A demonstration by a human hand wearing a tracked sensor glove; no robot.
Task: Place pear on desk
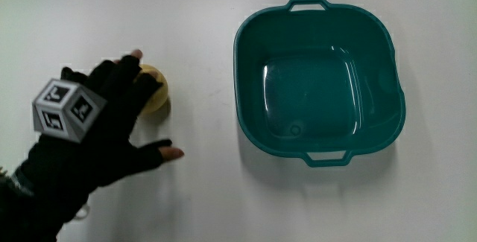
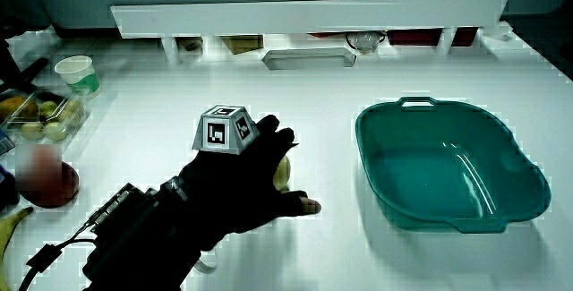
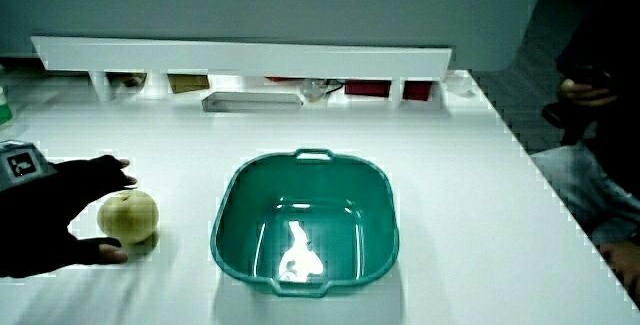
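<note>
A yellow-green pear (image 1: 157, 97) (image 3: 129, 215) rests on the white table, beside an empty teal basin (image 1: 244, 45) (image 2: 365, 134) (image 3: 224, 215). The gloved hand (image 1: 112, 126) (image 2: 242, 184) (image 3: 50, 215) lies spread over the pear. Its fingers reach across the top of the fruit and its thumb (image 1: 168, 152) stands apart from it, nearer to the person. In a side view the glove covers most of the pear (image 2: 283, 174). The patterned cube (image 1: 65, 108) sits on the back of the hand.
At the table's edge in a side view stand a paper cup (image 2: 78, 72), a clear box of fruit (image 2: 36, 116), a dark red round thing (image 2: 49, 184) and a banana tip (image 2: 11, 224). A low white partition (image 2: 304, 13) and a flat tray (image 2: 309, 56) lie farther from the person than the basin.
</note>
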